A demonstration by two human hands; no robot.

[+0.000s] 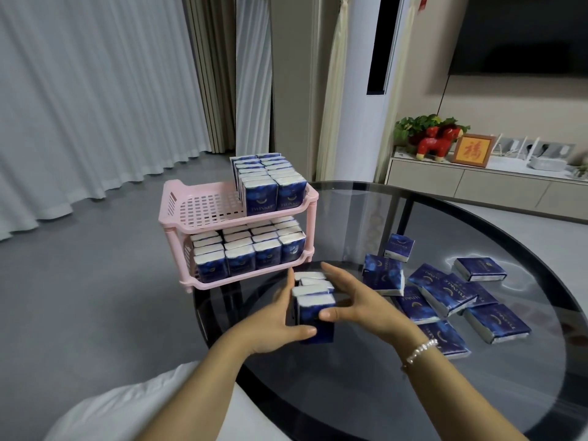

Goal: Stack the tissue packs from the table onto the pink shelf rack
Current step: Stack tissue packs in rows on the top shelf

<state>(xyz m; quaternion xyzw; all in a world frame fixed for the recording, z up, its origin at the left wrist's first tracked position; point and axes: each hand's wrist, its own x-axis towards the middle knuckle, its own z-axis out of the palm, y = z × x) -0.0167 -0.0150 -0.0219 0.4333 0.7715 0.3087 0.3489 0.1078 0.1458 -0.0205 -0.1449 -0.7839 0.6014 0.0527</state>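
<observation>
A short row of upright tissue packs, blue wrappers with white tops, stands on the near left part of the round dark glass table, just in front of the pink shelf rack. Left hand presses the row's left side, fingers along it, thumb curled across the nearest pack's front. Right hand clasps the right side, fingers extended toward the far end, thumb on the near pack. Bead bracelet on right wrist.

Rack sits at the table's far left edge. Lower tier: filled with upright packs. Upper tier: two rows of packs on its right half, left half bare grid.

Loose packs lie scattered flat on the table to the right, some overlapping.
</observation>
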